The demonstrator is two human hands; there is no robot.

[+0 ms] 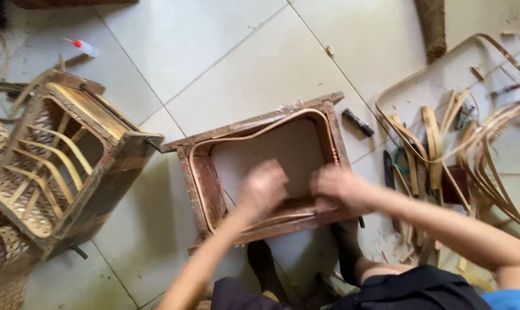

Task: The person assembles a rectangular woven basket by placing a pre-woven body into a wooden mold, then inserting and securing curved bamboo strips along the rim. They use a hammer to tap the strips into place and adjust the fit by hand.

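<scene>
On the tiled floor [243, 51], between the seated person's feet, lies a rectangular wooden frame [200, 189] lined inside with a pale cane strip [260, 131]; left hand [264, 186] and right hand [336, 185] — both motion-blurred — press close together at the frame's near rail, grip not discernible; a half-woven basket mould [70, 161] stands well left; loose cane strips [443, 132] lie right.

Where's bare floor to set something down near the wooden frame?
Free: the pale tiled floor beyond the rectangular wooden frame mould, and the tiles between it and the woven cane basket form. Crowded: the pile of bent cane strips on the right. Both hands, left and right, are at the frame's near edge.
</scene>
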